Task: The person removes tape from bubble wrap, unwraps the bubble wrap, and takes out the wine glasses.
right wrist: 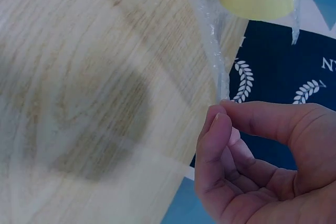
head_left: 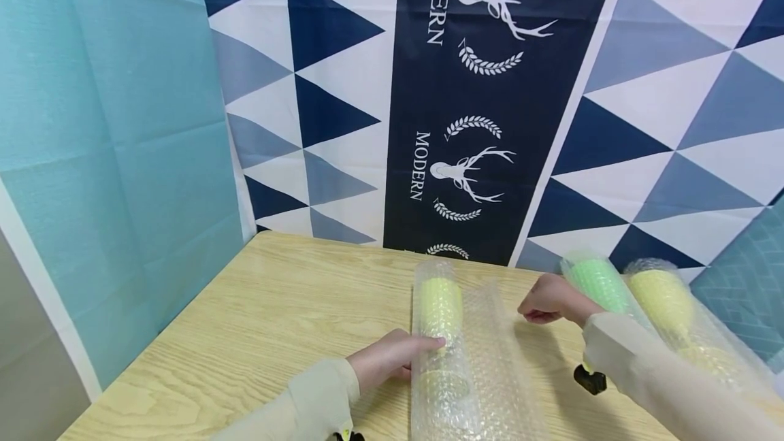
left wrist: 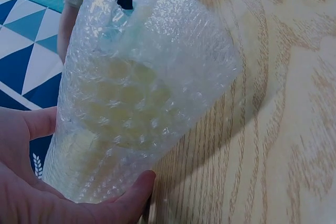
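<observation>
A yellow object [head_left: 441, 305], wide at its far end and narrower at the middle, lies inside bubble wrap [head_left: 490, 359] on the table. Its exact kind is blurred by the wrap. My left hand [head_left: 398, 356] grips the wrapped bundle from the left, thumb across the top; some fingers are hidden beneath. The left wrist view shows this hand [left wrist: 68, 192] around the cloudy roll. To the right of the bundle, my right hand [head_left: 554, 301] has its fingers curled. In the right wrist view, thumb and fingertips of that hand [right wrist: 262, 161] pinch the edge of the bubble wrap [right wrist: 215, 51].
At the right side lie a green object [head_left: 597, 284] and another yellow object [head_left: 664, 301], both in bubble wrap, partly behind my right forearm. Patterned cloth [head_left: 343, 87] hangs along the table's far edge. A turquoise cloth [head_left: 122, 121] hangs at the left of the wooden table [head_left: 294, 291].
</observation>
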Motion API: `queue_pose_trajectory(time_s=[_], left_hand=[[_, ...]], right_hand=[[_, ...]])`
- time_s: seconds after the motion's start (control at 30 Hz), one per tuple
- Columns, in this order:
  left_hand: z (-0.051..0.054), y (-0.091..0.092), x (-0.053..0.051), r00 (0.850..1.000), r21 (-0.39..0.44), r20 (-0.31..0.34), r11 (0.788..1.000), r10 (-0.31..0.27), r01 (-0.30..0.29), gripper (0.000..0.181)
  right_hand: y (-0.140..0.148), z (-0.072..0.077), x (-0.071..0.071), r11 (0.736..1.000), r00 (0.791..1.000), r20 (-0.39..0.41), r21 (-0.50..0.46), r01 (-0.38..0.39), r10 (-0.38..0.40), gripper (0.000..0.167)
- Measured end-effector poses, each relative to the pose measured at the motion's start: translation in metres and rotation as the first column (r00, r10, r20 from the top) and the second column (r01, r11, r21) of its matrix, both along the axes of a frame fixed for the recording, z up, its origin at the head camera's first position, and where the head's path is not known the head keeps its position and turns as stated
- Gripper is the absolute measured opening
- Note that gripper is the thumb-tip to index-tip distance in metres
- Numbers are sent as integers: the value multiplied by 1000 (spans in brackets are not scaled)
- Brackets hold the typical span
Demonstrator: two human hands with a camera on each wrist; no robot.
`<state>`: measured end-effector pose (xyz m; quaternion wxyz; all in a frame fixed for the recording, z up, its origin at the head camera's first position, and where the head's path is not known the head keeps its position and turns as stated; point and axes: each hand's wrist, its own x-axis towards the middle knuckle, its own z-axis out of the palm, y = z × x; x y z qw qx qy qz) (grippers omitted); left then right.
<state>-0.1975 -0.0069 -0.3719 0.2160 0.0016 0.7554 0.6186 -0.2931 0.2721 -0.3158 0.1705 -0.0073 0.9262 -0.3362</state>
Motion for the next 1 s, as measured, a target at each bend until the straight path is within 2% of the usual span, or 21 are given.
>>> queue_pose_trajectory(time_s=[0.17, 0.4, 0.57, 0.73, 1.0], left_hand=[[0, -1, -1, 1000, 9, 4, 1000, -4, 4, 39], [-4, 0, -1, 1000, 29, 11, 1000, 5, -5, 40], [-3, 0, -2, 1000, 9, 1, 1000, 11, -11, 38], [-1, -1, -4, 1000, -9, 2, 1000, -12, 12, 41], [-1, -1, -3, 1000, -9, 29, 1000, -5, 5, 46]], right_hand=[[9, -5, 2, 999, 1000, -2, -44, -6, 6, 22], [18, -14, 5, 997, 999, 39, -78, 28, -25, 24], [24, -18, 8, 997, 999, 41, -73, 38, -35, 22], [31, -21, 10, 997, 998, 40, -65, 45, -42, 16], [39, -26, 8, 990, 997, 46, -125, 70, -65, 15]])
